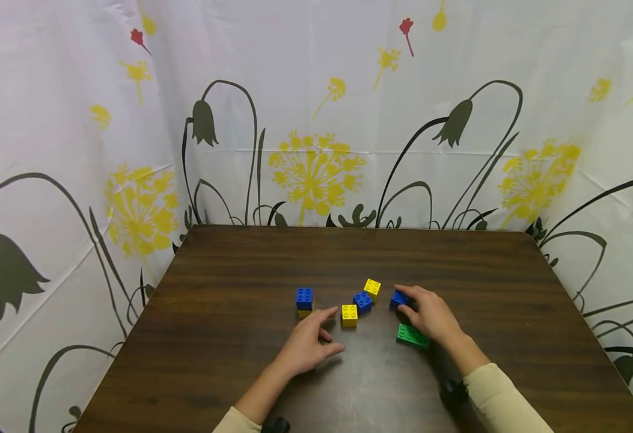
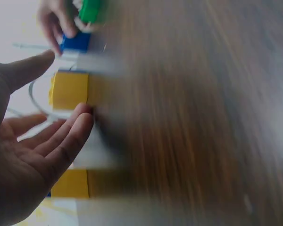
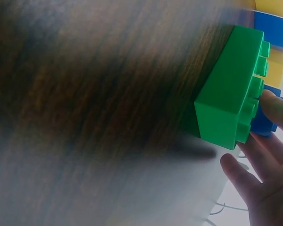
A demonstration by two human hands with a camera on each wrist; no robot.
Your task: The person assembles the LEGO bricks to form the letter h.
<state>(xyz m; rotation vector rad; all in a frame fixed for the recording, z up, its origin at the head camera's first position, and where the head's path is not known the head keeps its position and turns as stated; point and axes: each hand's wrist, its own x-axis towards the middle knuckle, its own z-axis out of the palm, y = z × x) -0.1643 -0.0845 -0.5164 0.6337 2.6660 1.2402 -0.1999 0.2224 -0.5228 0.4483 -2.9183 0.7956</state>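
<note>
L hand [image 1: 308, 344] was spread nr the blue-on-yellow stack [image 1: 305, 299] while R hand [image 1: 431, 314] pinched the rightmost blue brick [image 1: 398, 299], on the worktop [image 1: 240, 264] just beyond the green brick [image 1: 412, 335], prob. the grasp step, w/ next move seemingly calling for a straight lift.

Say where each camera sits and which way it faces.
Head: on the head, facing forward and down at the table; left fingers, right fingers and both sleeves show.
Left wrist: on that wrist, facing forward past left fingers at yellow bricks; right fingers show beyond.
Right wrist: on that wrist, facing forward past the green brick toward a blue brick; right fingers show, left don't.
Both wrist views share the green brick and right fingers.
</note>
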